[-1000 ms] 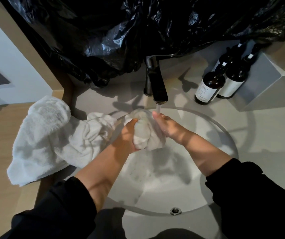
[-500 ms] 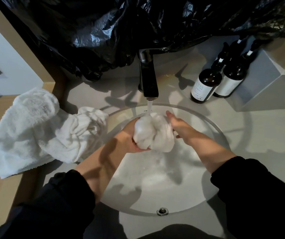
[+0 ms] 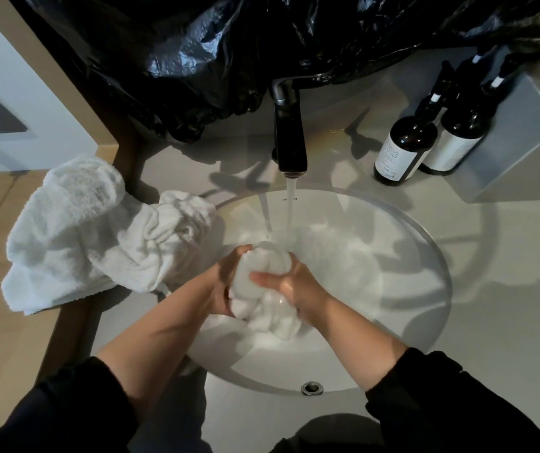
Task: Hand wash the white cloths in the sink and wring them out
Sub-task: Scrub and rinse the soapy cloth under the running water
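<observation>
Well out from the left hand [image 3: 226, 282], a heap of white cloths [image 3: 98, 237] lies on the counter [image 3: 507, 289], with one fold reaching the edge of the sink [image 3: 409, 289]. The left hand is clenched on a wadded wet cloth [image 3: 262, 289] from its outer side. The right hand [image 3: 295, 286] wraps the other side, fingers curled across the front, so both hands squeeze the wad low over the basin. Just beyond the knuckles, water [image 3: 290, 210] from the dark faucet [image 3: 290, 135] runs down onto the far edge of the wad. Squeezing hard under a running tap could throw spray onto the counter or the pushed-up sleeves. The fold at the rim might soak up water or drag the heap into the basin if an elbow nudges it. The sink seems to hold pale, foamy water under the hands, though its depth cannot be judged. Far out from the right hand stand two dark pump bottles [image 3: 402, 148]; the dark walls hide how full they are.
</observation>
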`<state>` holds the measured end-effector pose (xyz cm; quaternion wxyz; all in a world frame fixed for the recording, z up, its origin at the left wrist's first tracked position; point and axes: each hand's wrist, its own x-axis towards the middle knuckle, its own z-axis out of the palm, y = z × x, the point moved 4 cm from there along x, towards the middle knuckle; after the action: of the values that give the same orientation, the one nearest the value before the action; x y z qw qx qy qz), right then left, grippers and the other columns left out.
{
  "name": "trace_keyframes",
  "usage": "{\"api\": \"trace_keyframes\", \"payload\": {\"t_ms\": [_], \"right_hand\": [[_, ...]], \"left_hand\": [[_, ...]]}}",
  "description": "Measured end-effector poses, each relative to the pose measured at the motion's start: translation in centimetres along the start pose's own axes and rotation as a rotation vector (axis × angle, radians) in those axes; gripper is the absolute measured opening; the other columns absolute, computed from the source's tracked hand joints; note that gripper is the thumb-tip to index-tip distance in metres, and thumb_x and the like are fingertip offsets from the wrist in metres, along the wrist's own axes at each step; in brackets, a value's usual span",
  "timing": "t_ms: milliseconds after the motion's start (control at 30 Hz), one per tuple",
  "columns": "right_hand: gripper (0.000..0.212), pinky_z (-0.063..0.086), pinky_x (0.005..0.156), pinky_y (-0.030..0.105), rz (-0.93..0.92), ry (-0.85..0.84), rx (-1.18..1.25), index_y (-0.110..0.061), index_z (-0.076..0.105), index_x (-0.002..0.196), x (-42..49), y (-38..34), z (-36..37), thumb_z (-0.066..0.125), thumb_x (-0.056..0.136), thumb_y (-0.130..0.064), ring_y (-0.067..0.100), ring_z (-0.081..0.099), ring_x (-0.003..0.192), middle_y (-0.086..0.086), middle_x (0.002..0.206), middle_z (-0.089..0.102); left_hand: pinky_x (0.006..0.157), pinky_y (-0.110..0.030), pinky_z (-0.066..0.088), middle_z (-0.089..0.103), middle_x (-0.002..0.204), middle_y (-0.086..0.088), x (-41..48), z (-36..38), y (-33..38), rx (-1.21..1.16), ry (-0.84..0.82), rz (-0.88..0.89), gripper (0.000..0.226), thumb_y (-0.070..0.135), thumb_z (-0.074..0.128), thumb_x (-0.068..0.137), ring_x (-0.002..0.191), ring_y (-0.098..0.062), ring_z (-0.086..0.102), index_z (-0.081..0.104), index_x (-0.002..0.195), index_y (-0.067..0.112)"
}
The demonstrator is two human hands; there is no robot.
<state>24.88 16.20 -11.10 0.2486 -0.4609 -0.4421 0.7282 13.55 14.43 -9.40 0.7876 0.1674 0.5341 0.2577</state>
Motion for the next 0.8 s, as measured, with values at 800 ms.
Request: {"api": "trace_keyframes", "payload": {"t_ms": [800], "right_hand": [[0.075,0.045,0.101,0.032,-0.014,0.218,-0.264,-0.037,0.034,0.142,3.8,-5.7,-5.0,0.062,0.076,-0.062,0.018,0.056,0.116,-0.001,0.131,0.056]], "left_hand": [[0.066,-0.025,0.054,0.056,0.132,-0.014,3.8,0.7,3.7,-0.251,0.344,0.463,0.049,0.024,0.061,0.092,0.085,-0.014,0.063,0.047,0.134,0.003]]}}
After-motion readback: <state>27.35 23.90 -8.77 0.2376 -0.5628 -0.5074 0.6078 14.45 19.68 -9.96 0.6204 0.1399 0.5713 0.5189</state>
